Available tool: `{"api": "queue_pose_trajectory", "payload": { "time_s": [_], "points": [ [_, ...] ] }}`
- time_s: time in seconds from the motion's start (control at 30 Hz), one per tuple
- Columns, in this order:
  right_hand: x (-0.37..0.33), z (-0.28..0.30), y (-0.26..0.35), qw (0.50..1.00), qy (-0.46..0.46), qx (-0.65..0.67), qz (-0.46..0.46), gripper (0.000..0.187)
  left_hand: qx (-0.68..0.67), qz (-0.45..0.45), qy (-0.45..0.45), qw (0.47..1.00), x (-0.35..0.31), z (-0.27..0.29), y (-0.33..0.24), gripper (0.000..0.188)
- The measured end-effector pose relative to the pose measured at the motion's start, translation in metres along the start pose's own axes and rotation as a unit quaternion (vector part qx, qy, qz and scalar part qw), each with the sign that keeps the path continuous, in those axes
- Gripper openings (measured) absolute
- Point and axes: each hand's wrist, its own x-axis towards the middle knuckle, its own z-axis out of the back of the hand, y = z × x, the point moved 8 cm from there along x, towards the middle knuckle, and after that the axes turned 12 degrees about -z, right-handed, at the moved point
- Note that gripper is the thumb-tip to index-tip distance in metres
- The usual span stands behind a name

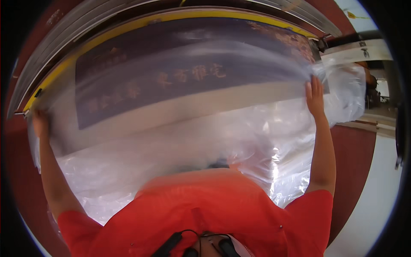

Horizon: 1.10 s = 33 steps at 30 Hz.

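Plastic sheet (244, 128) is spread between left hand (41, 123) (blurred, grip can't be told) and right hand (315, 98) (laid open); long axis left-right, slanted up rightward.

Facing a panel (171, 55) between near plastic sheeting (205, 137) and a far rail (180, 16), spanning it with left hand (41, 123) at left, right hand (315, 96) at right.

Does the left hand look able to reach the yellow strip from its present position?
Probably yes: the left hand lies close to one end of the yellow strip, and nothing seems to block the way.
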Motion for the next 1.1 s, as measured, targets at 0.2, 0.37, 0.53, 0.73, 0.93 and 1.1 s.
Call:
{"api": "queue_pose_trajectory", "payload": {
  "time_s": [0.2, 0.37, 0.53, 0.73, 0.93, 1.1],
  "points": [
    [0.018, -0.049, 0.103, 0.988, 0.125, 0.035, 0.085, 0.049, -0.021, 0.106, 0.030, 0.994, -0.035, 0.022, 0.013, 0.030],
    [0.074, -0.080, 0.113, 0.990, 0.091, 0.055, 0.094, 0.057, -0.050, 0.084, 0.019, 0.995, -0.015, -0.011, 0.028, 0.031],
    [0.049, -0.073, 0.183, 0.985, 0.115, -0.084, 0.094, 0.056, -0.020, 0.102, -0.021, 0.994, -0.063, 0.029, 0.038, 0.037],
    [0.079, -0.071, 0.157, 0.970, 0.104, -0.167, 0.145, 0.040, -0.089, 0.060, -0.040, 0.993, -0.045, 0.045, -0.018, 0.030],
    [-0.052, 0.030, 0.457, 0.741, 0.456, 0.452, 0.197, 0.025, -0.108, 0.134, -0.070, 0.983, -0.064, 0.080, -0.039, 0.020],
    [-0.260, 0.111, 0.609, 0.623, 0.383, 0.448, 0.515, 0.044, -0.142, 0.138, -0.084, 0.977, -0.048, 0.073, -0.044, 0.022]
  ]
}}
